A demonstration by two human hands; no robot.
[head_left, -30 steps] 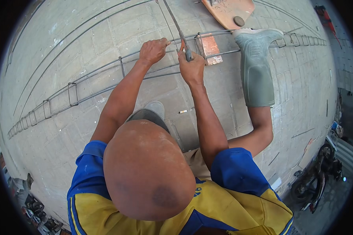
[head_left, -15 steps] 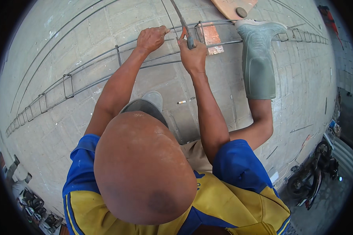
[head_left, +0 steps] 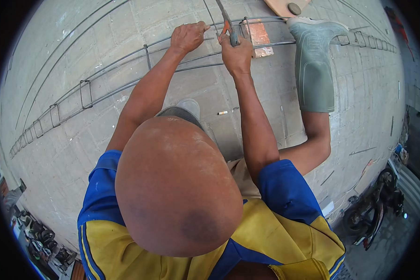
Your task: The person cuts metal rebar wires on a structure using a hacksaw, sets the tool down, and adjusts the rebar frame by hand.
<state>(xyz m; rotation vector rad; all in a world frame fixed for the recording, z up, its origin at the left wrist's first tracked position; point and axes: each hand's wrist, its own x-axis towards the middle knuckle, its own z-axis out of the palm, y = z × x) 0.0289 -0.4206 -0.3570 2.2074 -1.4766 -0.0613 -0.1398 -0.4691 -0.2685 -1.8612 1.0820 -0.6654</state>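
My left hand [head_left: 189,38] is closed round a thin steel bar of a long, narrow rebar cage [head_left: 147,56] lying across the paved ground. In my right hand [head_left: 238,57] is the handle of a hacksaw [head_left: 226,27], with a grey frame and an orange part. Its thin blade and frame run away from me, out of the top of the picture. Both hands are close together, the saw just right of my left hand's fingertips. Beneath the bars, right of the saw, lies a reddish brick-like block [head_left: 262,41]. Whether the blade touches a bar is hard to tell.
My green rubber boot [head_left: 315,70] rests across the cage on the right. Beyond it lies a tan board [head_left: 276,6] with a dark round piece [head_left: 294,8] on it. Loose rods lie at the far left. A motorbike [head_left: 371,207] stands at the lower right.
The whole view has shifted slightly, so everything sits a little higher and further right. Both hands keep their grip and their places on the cage and saw.
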